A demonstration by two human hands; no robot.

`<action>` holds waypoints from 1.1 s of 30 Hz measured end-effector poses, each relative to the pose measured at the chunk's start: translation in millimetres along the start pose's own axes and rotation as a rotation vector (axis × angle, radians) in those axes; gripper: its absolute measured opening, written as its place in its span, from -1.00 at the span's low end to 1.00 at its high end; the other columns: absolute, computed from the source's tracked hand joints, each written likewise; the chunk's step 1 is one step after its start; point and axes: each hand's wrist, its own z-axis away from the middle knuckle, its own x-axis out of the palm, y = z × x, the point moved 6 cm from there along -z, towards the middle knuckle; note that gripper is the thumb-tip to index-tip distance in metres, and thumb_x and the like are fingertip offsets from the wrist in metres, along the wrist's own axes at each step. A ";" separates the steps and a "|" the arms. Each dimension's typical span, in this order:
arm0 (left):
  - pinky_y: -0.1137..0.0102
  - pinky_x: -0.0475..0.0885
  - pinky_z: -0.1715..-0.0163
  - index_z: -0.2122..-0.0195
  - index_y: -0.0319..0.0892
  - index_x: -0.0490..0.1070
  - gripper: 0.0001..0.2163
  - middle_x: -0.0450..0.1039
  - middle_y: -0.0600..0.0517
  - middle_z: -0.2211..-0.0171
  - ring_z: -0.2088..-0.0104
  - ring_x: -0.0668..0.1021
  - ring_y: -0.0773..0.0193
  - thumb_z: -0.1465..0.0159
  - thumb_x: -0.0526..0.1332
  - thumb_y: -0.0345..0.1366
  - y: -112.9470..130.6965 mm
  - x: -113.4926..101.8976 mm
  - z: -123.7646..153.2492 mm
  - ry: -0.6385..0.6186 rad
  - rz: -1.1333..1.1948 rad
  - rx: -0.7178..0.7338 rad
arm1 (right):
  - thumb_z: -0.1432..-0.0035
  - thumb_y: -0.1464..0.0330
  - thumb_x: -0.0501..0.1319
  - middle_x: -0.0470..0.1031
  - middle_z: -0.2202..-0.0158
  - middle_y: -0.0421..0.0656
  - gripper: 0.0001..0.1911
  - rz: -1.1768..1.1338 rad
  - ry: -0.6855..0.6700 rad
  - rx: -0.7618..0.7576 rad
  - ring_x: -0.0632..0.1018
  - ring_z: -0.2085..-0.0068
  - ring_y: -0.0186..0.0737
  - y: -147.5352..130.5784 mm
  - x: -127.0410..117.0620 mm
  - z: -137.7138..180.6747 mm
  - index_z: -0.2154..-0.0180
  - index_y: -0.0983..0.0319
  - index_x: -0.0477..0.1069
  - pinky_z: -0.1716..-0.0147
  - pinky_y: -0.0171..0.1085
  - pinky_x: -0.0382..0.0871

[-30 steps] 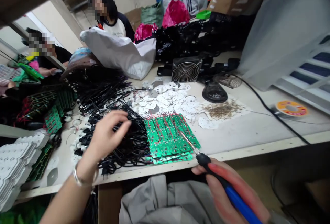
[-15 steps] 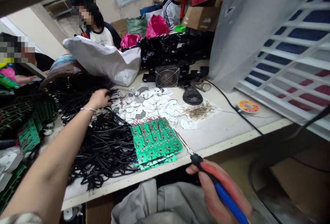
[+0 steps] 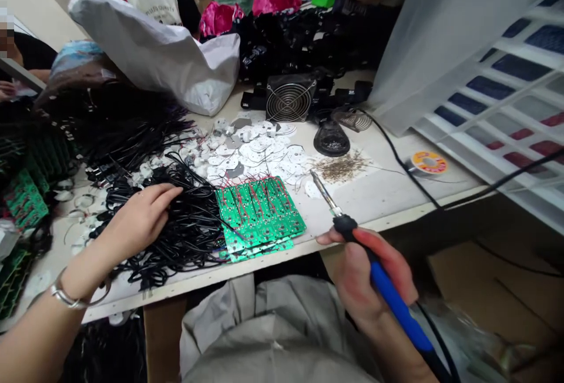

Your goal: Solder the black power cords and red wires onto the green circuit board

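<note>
My left hand [image 3: 143, 215] is over a heap of black cables [image 3: 189, 236], its fingers stretched to the right and the thumb lower. No object shows clearly in its grasp. My right hand [image 3: 374, 277] is wrapped round the blue handle of a soldering iron [image 3: 390, 298]. The iron's metal tip points up and left, above the worktop near a patch of brownish bits. Between the hands lies a stack of green circuit boards [image 3: 264, 215] with red and black wires on top. One black cable reaches across the boards' left part.
White disc-shaped pieces [image 3: 259, 148] lie behind the boards. Further back stand a metal-grilled fan [image 3: 289, 100] and a dark soldering-iron stand [image 3: 331, 138]. A solder spool [image 3: 428, 163] is at right, beside a white slatted rack [image 3: 493, 113]. A white sack [image 3: 176, 54] lies at back left; people sit beyond.
My left hand has drawn back from the far wire ends to the nearer cables. The soldering iron's tip has moved up and away from the boards. The view has tilted downward.
</note>
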 end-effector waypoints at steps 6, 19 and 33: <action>0.20 0.29 -0.03 -0.06 -0.11 0.35 -0.71 0.36 -0.09 -0.04 -0.02 0.41 0.12 -0.34 0.06 -0.28 60.1 -20.5 -17.5 0.078 0.254 0.204 | -0.21 0.42 0.18 0.54 0.37 -0.17 -0.79 0.010 0.014 0.047 0.60 0.38 -0.17 -3.8 2.4 10.5 0.10 0.14 0.39 0.26 -0.07 0.55; 0.33 0.29 0.12 0.35 -0.14 0.50 -0.84 0.54 0.04 0.31 0.26 0.53 0.30 -0.30 0.15 -0.27 89.8 -0.6 -40.9 0.060 0.545 0.202 | -0.13 0.57 0.19 0.54 0.32 -0.18 -0.64 -0.108 -0.113 0.034 0.58 0.34 -0.25 -21.9 18.7 15.8 0.06 0.13 0.43 0.29 -0.20 0.50; 0.32 0.29 0.22 0.40 -0.15 0.46 -0.82 0.51 0.07 0.41 0.36 0.49 0.30 -0.28 0.14 -0.25 77.8 -18.8 -21.7 0.170 0.494 -0.057 | -0.12 0.59 0.16 0.52 0.37 -0.20 -0.63 -0.170 -0.197 0.037 0.56 0.37 -0.29 -30.1 22.0 14.5 0.07 0.15 0.42 0.31 -0.24 0.50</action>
